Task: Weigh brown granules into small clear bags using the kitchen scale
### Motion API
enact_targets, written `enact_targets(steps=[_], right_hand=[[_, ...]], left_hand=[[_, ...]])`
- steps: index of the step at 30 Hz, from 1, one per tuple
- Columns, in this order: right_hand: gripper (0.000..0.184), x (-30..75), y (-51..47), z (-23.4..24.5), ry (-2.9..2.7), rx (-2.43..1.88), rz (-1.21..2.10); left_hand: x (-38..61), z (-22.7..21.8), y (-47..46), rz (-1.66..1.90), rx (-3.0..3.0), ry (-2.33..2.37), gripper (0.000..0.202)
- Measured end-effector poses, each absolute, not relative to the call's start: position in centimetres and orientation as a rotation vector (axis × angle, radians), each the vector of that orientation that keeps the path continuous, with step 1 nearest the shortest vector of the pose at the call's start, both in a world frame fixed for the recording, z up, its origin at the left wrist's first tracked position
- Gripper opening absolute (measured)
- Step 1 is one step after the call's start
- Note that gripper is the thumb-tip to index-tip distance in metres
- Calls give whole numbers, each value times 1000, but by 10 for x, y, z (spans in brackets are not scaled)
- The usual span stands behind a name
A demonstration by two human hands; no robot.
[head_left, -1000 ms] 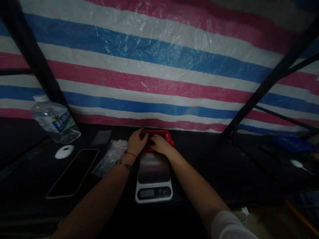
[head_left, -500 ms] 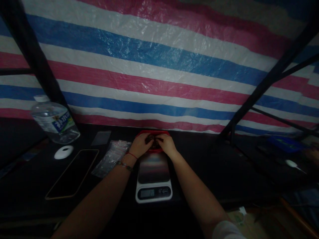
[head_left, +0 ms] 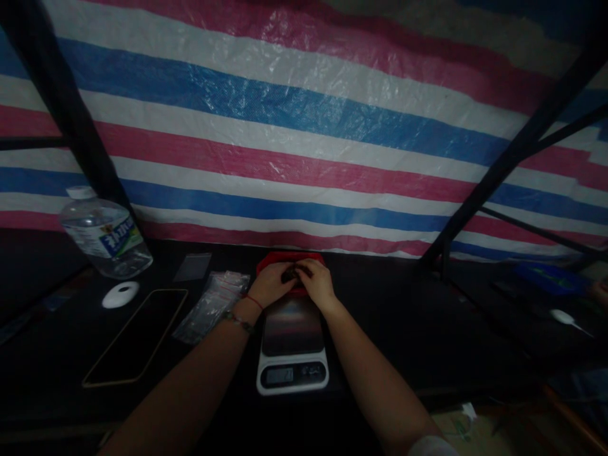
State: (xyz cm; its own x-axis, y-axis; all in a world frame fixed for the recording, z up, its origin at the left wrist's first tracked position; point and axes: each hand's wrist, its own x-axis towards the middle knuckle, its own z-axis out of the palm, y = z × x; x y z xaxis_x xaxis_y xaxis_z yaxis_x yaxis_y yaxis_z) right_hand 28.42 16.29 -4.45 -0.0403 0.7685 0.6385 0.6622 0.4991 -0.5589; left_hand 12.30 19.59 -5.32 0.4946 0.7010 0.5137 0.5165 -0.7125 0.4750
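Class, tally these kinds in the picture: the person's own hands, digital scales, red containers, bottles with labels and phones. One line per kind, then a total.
Own hands, left hand and right hand: 2
Digital scale: 1
Red container: 1
Labelled bottle: 1
Phone: 1
Total: 6

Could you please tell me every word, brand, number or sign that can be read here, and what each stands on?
"21": apparently the digits on the display of the white scale; too blurred to rule out a decimal point.
Label on the clear bottle: large white characters on blue, too blurred to quote; its smaller print is unreadable.
Markings on the button panel beside the display: too small to read.
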Motion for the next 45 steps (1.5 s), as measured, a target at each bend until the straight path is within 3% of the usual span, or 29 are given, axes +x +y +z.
enact_targets(steps=[12,20,28,39,45], right_hand=[[28,280,162,-45,-1943,-1162,108],[19,277,164,-47,-1910,-1248,102],[26,279,164,-49,-1823,-1210,140],[22,281,165,-48,-1791,-1291,104],[25,286,168,-52,-1693,-1372,55]], left_hand=[[125,-50,193,983,2463,1090,36],[124,-50,194,962,2421,1128,36],[125,-58,198,1040,2350,1173,49],[125,-57,197,1047,2350,1108,41],[125,-59,196,1037,2309,1193,58]])
